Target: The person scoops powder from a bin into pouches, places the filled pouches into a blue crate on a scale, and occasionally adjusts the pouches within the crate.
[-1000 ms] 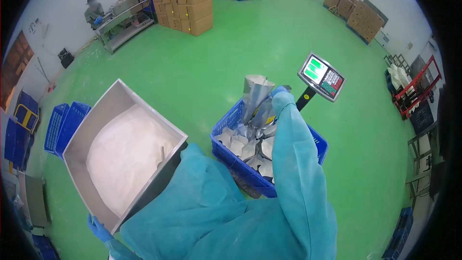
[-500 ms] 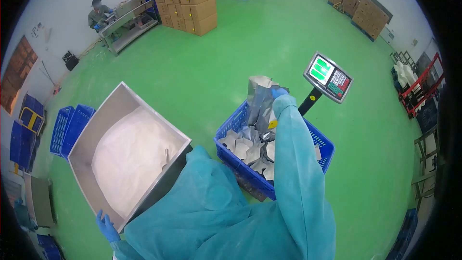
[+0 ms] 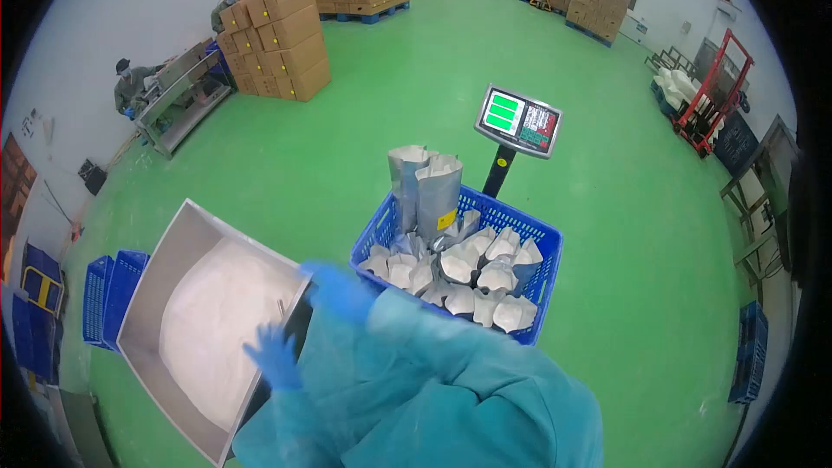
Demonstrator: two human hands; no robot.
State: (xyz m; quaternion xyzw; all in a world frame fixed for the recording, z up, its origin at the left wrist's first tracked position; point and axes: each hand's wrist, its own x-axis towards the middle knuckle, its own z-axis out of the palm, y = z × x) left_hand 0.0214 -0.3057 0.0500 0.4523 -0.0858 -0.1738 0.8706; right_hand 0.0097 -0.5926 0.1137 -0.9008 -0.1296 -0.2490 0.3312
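Both gloved hands, left hand (image 3: pixel 274 355) spread and right hand (image 3: pixel 334 289) blurred, grip indiscernible, are hovering empty at the powder bin's (image 3: pixel 165 260) near edge, beside the pouch crate (image 3: pixel 544 276).

One blue crate (image 3: pixel 545 262), one steel bin of white powder (image 3: pixel 165 273), one scale display (image 3: pixel 518 120). Two foil bags (image 3: pixel 426 186) upright; two gloved hands (image 3: pixel 274 355). Two people (image 3: pixel 130 87) at far wall.

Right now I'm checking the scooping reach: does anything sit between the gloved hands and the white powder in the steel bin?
Nothing visible does. The left hand hovers over the steel bin at its near rim, right above the powder; the right hand is blurred, at the bin's corner beside the blue crate.
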